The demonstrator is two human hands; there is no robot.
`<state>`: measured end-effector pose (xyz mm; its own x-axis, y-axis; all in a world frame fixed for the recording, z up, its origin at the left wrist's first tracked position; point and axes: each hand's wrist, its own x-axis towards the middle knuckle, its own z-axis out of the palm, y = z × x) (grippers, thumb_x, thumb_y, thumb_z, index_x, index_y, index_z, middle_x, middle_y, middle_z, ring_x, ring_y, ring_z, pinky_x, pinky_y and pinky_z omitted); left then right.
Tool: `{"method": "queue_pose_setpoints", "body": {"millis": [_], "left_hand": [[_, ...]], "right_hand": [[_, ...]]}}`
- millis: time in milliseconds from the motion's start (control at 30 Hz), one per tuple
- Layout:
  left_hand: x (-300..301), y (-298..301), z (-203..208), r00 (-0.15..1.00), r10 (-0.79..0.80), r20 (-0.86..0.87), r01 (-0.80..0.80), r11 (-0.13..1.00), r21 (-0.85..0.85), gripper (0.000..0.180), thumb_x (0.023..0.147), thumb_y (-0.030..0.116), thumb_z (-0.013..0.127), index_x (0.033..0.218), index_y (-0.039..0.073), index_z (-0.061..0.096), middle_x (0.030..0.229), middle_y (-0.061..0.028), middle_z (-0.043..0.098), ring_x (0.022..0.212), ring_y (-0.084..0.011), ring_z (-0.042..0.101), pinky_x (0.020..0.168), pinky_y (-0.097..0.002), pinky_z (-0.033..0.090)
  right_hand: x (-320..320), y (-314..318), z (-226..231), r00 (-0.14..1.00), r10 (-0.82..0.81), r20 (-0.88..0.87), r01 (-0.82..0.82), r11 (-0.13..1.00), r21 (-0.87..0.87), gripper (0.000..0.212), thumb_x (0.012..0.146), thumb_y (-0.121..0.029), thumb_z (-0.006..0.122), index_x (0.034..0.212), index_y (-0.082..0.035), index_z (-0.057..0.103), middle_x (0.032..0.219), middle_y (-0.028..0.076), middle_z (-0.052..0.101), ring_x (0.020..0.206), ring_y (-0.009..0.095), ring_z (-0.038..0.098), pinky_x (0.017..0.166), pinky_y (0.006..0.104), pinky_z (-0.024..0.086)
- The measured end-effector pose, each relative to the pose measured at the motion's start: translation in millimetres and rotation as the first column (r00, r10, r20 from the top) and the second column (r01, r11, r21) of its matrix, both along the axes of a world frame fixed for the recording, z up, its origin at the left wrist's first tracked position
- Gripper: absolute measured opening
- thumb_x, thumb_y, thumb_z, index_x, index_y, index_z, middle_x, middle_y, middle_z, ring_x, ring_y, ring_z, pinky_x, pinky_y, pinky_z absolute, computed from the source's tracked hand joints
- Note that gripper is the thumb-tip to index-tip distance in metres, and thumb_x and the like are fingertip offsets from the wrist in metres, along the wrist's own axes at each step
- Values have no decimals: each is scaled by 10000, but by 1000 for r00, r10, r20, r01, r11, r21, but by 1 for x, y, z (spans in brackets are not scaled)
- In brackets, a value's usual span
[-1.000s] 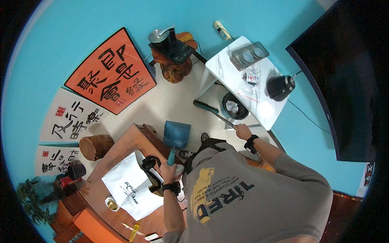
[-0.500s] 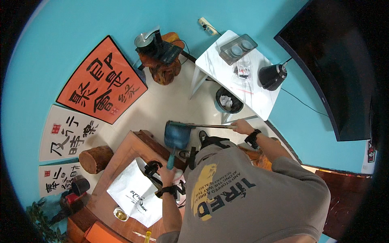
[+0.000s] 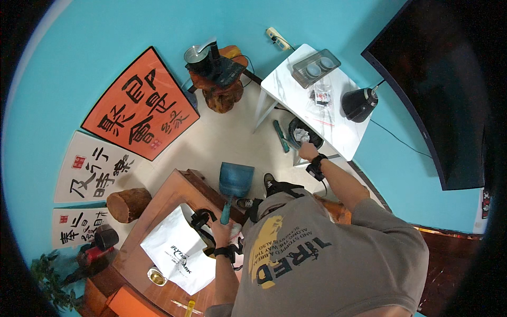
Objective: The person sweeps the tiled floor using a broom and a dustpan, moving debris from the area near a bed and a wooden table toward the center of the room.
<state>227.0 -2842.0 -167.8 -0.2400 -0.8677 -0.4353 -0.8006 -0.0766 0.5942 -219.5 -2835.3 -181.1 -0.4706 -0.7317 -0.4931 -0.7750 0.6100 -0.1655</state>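
My left hand is closed round the teal handle of a blue dustpan, held just past the edge of the brown wooden table. The pan's wide end points away from me. My right hand grips the handle of a small broom with a green head. That head is over the pale floor, just left of a dark waste bin holding crumpled white paper. My right fingers lie by the bin's near rim. Whether anything lies in the dustpan is too small to tell.
A white marble-look table with a tray and a black kettle stands at the far right. On the brown table lies a white bag. A log stump and a carved wooden stand are at left and far side.
My right hand has moved away from me with the broom, its head swinging from the dustpan's far edge to beside the bin. The dustpan stays in my left hand, nearly in place.
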Motion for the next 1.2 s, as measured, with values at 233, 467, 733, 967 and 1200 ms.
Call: {"method": "queue_pose_setpoints", "body": {"millis": [233,467,733,967,1200], "left_hand": [[-10,24,12,980,194,-55,-191,980,48,226,605,108,657,662,-74,537,545,-186,505,523,-314,525,501,-376,395],[1,11,-6,992,124,0,-124,992,-12,201,629,108,633,669,-71,551,581,-202,528,572,-347,537,537,-406,415],[7,7,-5,964,260,58,-263,964,37,228,571,115,650,679,-59,550,603,-215,543,603,-358,555,573,-408,436],[-1,6,16,911,396,118,-413,886,211,266,581,114,659,800,-21,591,678,-207,574,665,-333,584,596,-388,444],[-37,47,8,826,555,98,-563,820,104,247,563,123,657,777,5,620,634,-177,583,603,-301,595,574,-349,459]], "right_hand": [[90,10,22,892,422,163,-426,905,-12,178,625,-115,522,690,46,564,722,247,579,705,382,579,662,443,467],[84,-15,41,937,308,163,-303,952,-54,173,691,-145,532,744,11,584,774,220,583,747,377,571,676,448,454],[51,-97,69,855,517,-37,-511,828,-229,164,695,-120,498,685,21,583,676,216,567,659,364,566,612,435,459],[58,-215,65,745,619,-249,-659,740,-134,159,730,-124,476,748,6,566,752,199,580,700,349,571,596,426,466],[23,-333,62,706,694,-142,-690,719,84,202,744,-132,471,829,15,579,820,235,577,765,347,582,624,409,483]]}}
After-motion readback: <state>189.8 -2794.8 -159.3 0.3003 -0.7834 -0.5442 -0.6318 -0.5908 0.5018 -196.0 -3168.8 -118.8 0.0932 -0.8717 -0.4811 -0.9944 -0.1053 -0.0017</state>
